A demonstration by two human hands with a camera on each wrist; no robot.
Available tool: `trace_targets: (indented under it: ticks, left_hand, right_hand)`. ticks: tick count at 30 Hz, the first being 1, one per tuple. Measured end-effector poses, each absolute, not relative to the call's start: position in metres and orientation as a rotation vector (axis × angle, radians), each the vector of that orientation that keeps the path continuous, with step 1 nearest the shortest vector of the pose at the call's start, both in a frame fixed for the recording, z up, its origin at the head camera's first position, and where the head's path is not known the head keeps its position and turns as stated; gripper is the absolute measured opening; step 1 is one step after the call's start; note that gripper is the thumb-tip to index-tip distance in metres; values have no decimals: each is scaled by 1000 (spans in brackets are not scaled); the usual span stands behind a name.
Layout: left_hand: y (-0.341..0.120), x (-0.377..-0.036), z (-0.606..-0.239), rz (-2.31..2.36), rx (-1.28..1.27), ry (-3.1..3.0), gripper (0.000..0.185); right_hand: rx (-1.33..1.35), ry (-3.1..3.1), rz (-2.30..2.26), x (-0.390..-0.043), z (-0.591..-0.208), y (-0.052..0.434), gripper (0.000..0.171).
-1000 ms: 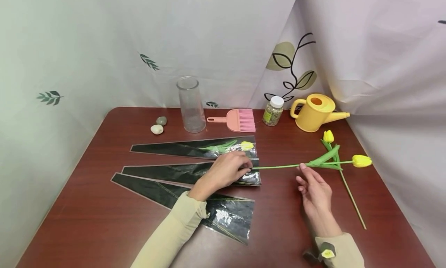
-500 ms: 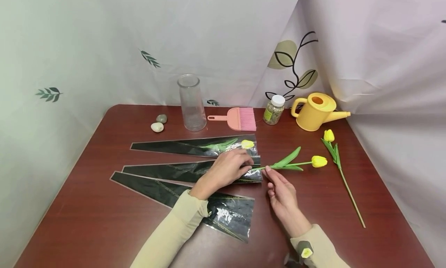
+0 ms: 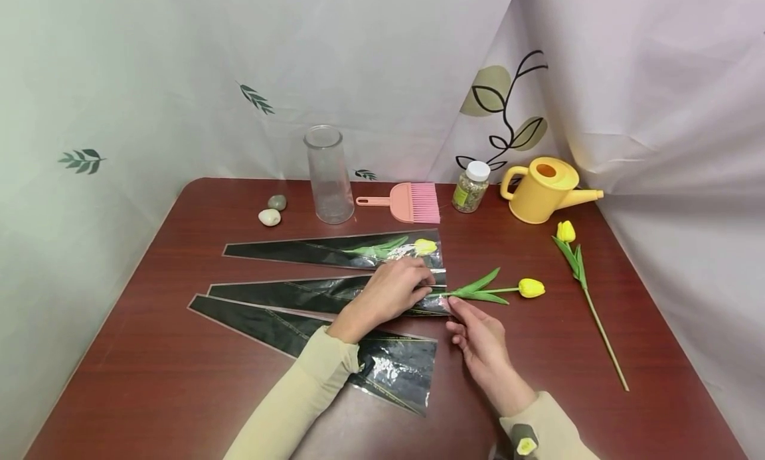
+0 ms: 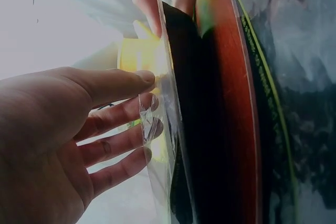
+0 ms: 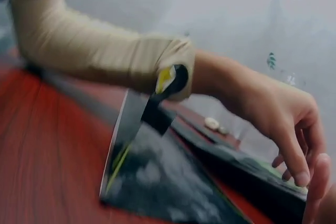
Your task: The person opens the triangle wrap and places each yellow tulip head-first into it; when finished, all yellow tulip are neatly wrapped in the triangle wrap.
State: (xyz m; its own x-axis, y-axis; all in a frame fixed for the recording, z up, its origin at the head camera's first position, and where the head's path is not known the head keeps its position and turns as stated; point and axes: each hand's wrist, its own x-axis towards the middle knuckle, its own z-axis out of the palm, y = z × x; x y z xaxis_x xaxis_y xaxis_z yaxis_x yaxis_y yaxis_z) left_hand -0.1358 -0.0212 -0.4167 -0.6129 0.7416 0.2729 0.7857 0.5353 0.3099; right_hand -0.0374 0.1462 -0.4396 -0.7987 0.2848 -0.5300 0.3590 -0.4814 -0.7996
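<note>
Three black-and-clear flower sleeves lie fanned on the table. The far sleeve point(image 3: 311, 251) holds a yellow tulip point(image 3: 424, 247). My left hand point(image 3: 427, 284) grips the mouth of the middle sleeve point(image 3: 287, 294). In the left wrist view my left hand's fingertips point(image 4: 149, 100) are at the clear film point(image 4: 157, 145). My right hand point(image 3: 453, 303) pinches the stem of a second yellow tulip point(image 3: 530, 287) just outside that mouth. The stem's end is inside the sleeve; the leaves and bud lie outside. The near sleeve point(image 3: 391, 370) lies partly under my left forearm point(image 5: 94, 51).
A third tulip point(image 3: 565, 231) lies at the right with its stem toward the near edge. Along the back stand a glass vase point(image 3: 329, 174), pink brush point(image 3: 409, 203), small jar point(image 3: 470, 188) and yellow watering can point(image 3: 540, 190). Two stones point(image 3: 271, 211) lie at back left.
My right hand has moved left with the tulip, sliding its stem into the middle sleeve. The bud has travelled from the right side toward the sleeve's mouth. My left hand has stayed put.
</note>
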Motion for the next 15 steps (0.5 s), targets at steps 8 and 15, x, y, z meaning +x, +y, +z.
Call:
trace_targets:
  ticks: [8, 15]
  left_hand:
    - [-20, -136, -418, -581, -1340, -2643, 8]
    - [-20, -135, -417, -595, -1346, -2643, 8]
  right_hand:
    - [668, 1945, -2567, -42, -428, 199, 39]
    - [-148, 3030, -1711, -59, -408, 270, 19]
